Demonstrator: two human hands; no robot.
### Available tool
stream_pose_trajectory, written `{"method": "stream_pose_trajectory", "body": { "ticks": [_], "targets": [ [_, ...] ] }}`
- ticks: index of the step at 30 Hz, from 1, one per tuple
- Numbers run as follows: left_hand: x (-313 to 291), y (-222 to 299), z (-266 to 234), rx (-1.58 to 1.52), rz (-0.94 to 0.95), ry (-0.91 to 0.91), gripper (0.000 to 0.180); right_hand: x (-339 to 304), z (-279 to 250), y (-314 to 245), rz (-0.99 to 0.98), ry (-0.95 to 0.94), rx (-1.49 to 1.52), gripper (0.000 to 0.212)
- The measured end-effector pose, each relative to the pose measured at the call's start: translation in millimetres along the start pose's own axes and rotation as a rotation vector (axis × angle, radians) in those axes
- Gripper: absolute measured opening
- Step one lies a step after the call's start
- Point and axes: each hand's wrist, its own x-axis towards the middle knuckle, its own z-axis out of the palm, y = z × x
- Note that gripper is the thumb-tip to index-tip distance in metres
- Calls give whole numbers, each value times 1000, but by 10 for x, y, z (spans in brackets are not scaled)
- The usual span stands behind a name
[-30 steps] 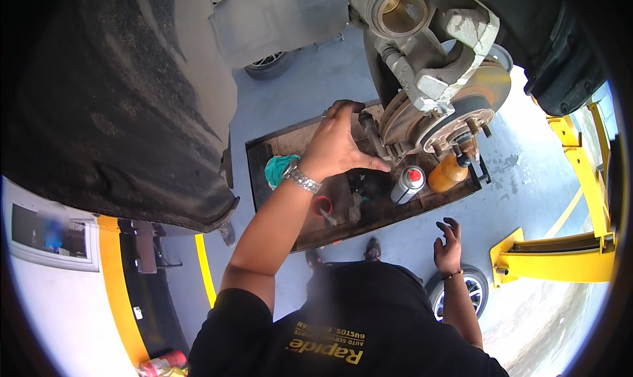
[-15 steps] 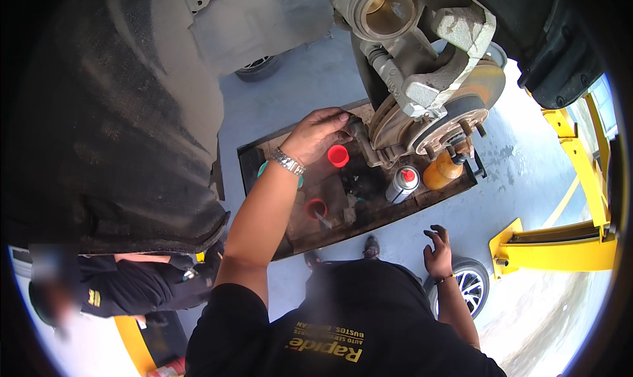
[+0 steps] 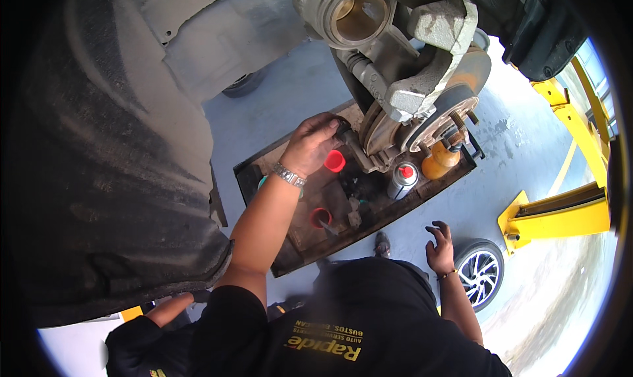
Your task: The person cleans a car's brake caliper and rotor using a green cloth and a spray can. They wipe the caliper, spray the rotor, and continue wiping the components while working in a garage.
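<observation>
My left hand (image 3: 312, 144) is closed, its thumb and fingers pinching the dark rounded end of a metal bracket (image 3: 358, 149) beside the brake disc (image 3: 377, 128). The palm side is partly hidden. Above the disc hangs a pale, worn metal knuckle (image 3: 428, 80) with a large round bore. My right hand (image 3: 440, 248) hovers low on the right, fingers loosely bent and apart, with nothing in it. Below the disc stand a spray can with a red cap (image 3: 403, 180) and an orange bottle (image 3: 440, 161).
A dark-rimmed tray (image 3: 277, 261) beneath holds red cups (image 3: 334, 161) and the bottles. A wheel (image 3: 479, 278) lies right of my right hand. Yellow lift posts (image 3: 560, 215) stand at right. A dark wheel-arch liner (image 3: 119, 199) fills the left; a co-worker's sleeve (image 3: 142, 344) shows lower left.
The whole view has shifted, so the brake parts sit slightly further left and up. Both hands keep nearly the same pose. The co-worker at lower left appears lower and closer to my left arm.
</observation>
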Motion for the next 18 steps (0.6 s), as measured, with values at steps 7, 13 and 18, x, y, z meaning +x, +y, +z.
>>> {"method": "stream_pose_trajectory", "body": {
  "ticks": [7, 13, 18],
  "targets": [
    [-53, 4, 190, 3, 0, 77, 14, -83, -52, 23, 14, 13, -25, 41],
    [-25, -12, 39, 23, 16, 57, 13, -159, -45, 150, 47, 32, -22, 41],
    [56, 93, -110, 226, 17, -50, 19, -96, -80, 154, 48, 82, -59, 42]
  ]
}}
